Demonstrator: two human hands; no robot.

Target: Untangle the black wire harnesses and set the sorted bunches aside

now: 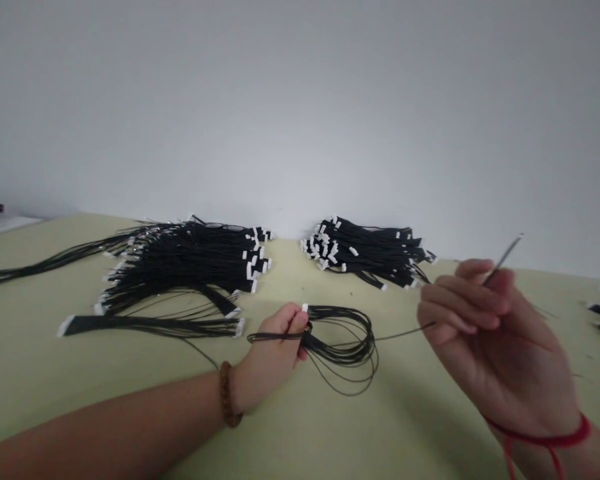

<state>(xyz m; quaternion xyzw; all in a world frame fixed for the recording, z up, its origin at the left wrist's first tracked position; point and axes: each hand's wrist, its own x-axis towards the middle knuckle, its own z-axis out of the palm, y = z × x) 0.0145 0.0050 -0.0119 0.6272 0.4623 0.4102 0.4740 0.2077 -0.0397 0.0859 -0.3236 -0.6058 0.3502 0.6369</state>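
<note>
My left hand (280,340) is closed on a looped black wire harness (343,340), just above the table. A white connector (305,309) pokes up beside its thumb. One single wire (405,333) runs from the loops to my right hand (485,327), which is raised at the right with fingers curled. That hand pinches the wire, and its thin end with a small metallic tip (513,248) sticks up past the fingers. Part of the harness is hidden inside the left hand.
A pile of black wire harnesses (180,260) with white connectors lies at the back left. Another pile (370,250) sits back right. A single flat harness (150,325) lies in front of the left pile. The pale green table (300,433) meets a white wall (300,120).
</note>
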